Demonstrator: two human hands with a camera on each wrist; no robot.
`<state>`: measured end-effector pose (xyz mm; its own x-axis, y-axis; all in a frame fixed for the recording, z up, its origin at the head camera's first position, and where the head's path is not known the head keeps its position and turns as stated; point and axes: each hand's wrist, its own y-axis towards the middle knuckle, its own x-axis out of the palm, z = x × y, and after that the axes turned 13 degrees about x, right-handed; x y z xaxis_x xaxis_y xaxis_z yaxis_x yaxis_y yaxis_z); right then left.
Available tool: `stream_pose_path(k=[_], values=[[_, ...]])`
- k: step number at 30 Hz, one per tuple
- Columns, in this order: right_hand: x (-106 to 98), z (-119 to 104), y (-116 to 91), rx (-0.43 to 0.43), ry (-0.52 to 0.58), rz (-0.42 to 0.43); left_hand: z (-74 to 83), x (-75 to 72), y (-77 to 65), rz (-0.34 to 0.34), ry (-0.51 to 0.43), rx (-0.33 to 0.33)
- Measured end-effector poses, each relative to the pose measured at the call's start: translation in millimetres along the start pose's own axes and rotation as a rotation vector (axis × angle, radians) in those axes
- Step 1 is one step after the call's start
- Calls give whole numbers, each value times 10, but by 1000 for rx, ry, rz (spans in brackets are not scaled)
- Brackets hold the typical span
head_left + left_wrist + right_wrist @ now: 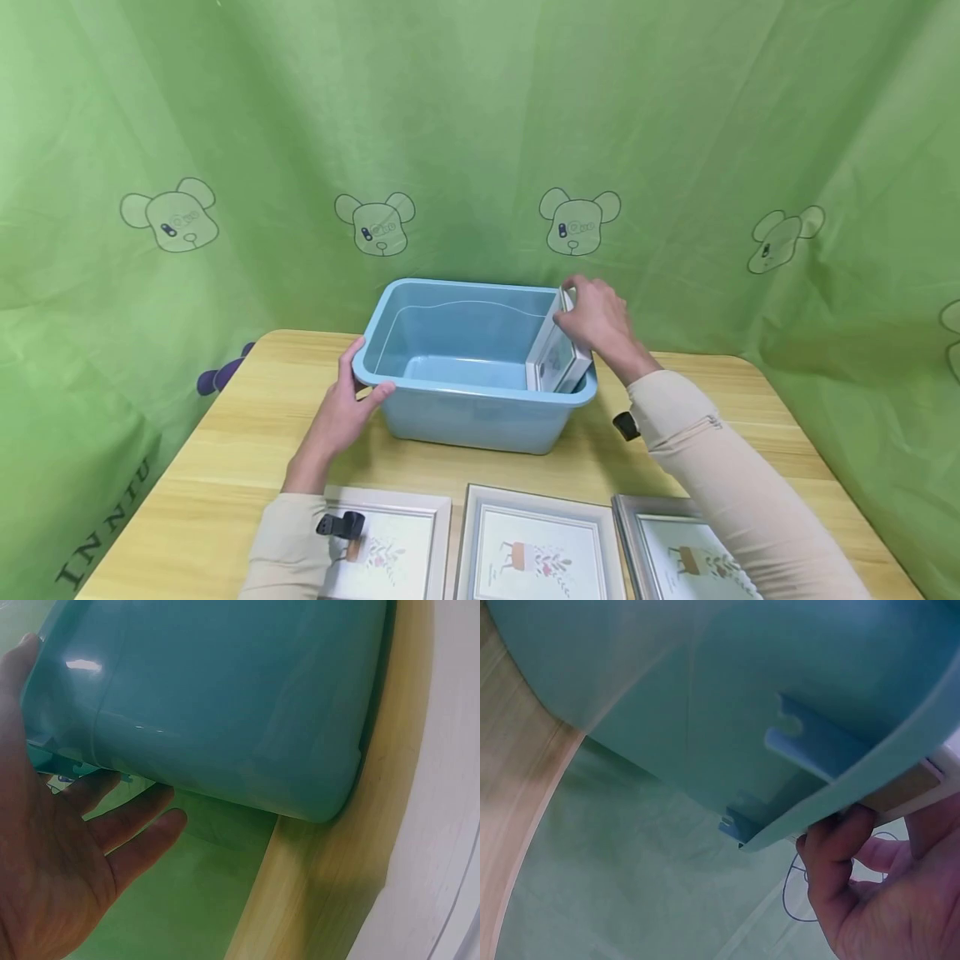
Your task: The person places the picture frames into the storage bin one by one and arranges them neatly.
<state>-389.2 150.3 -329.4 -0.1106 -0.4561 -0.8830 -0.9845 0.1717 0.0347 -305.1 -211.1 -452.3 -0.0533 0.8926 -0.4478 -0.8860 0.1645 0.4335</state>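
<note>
A light blue plastic tub (465, 421) stands upright near the table's far edge. My left hand (347, 417) holds its front left corner, thumb at the front rim and fingers along the left side. The left wrist view shows those fingers (139, 847) spread below the rim, beside the tub wall (225, 697). My right hand (596, 317) grips the top edge of a white picture frame (555, 358), which leans inside the tub against its right end. In the right wrist view, the curled fingers (832, 847) show beyond the rim, with part of the frame (907, 791) visible.
Three silver-white picture frames with floral animal prints lie along the near edge of the wooden table (225, 467): left (408, 542), middle (540, 550) and right (660, 533), partly under my sleeves. A green curtain (480, 125) with bear prints hangs behind the tub and at both sides.
</note>
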Motion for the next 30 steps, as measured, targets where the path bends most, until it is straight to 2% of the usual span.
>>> stream_pose_path(k=[21, 30], values=[[19, 36, 37, 0, -52, 12, 8, 9, 1, 1, 21, -4], [-13, 17, -1, -1, -111, -26, 20, -4, -2, -2, 12, -6]])
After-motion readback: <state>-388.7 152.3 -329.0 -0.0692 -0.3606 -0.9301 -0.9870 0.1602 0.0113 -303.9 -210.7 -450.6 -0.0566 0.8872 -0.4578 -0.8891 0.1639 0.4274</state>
